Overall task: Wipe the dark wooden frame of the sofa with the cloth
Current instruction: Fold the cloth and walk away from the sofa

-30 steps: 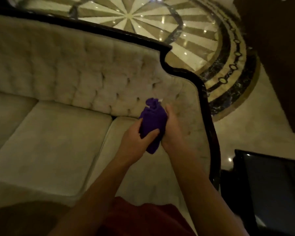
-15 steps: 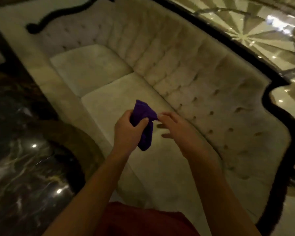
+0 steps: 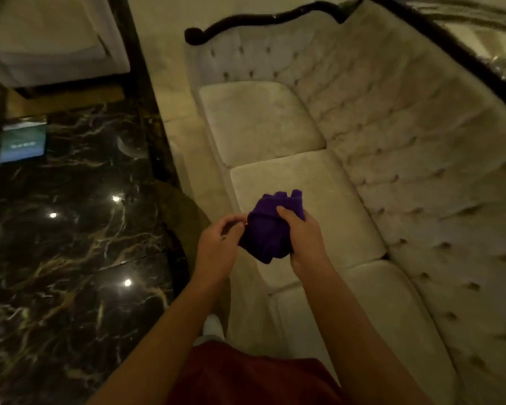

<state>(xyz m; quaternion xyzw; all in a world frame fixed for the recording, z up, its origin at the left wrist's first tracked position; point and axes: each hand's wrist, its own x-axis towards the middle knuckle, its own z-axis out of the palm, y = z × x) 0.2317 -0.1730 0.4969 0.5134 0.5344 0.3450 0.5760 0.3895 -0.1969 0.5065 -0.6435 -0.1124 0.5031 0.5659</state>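
A bunched purple cloth (image 3: 268, 229) hangs in the air over the middle seat cushion of a cream tufted sofa (image 3: 392, 135). My right hand (image 3: 303, 239) grips the cloth from its right side, thumb on top. My left hand (image 3: 219, 247) pinches the cloth's left edge with its fingertips. The sofa's dark wooden frame (image 3: 263, 20) runs along the far armrest and curves down the top of the backrest toward the right edge. Both hands are well away from the frame.
A black marble table top (image 3: 70, 229) with gold veins fills the left side, close to the sofa's front. A small card (image 3: 22, 143) lies on it. Another pale seat (image 3: 47, 39) stands at the top left. My red garment (image 3: 246, 375) shows at the bottom.
The view has swung left, from the sofa's right end to its far armrest and the marble table. My right hand, which had let go of the cloth, now grips it again beside the left.
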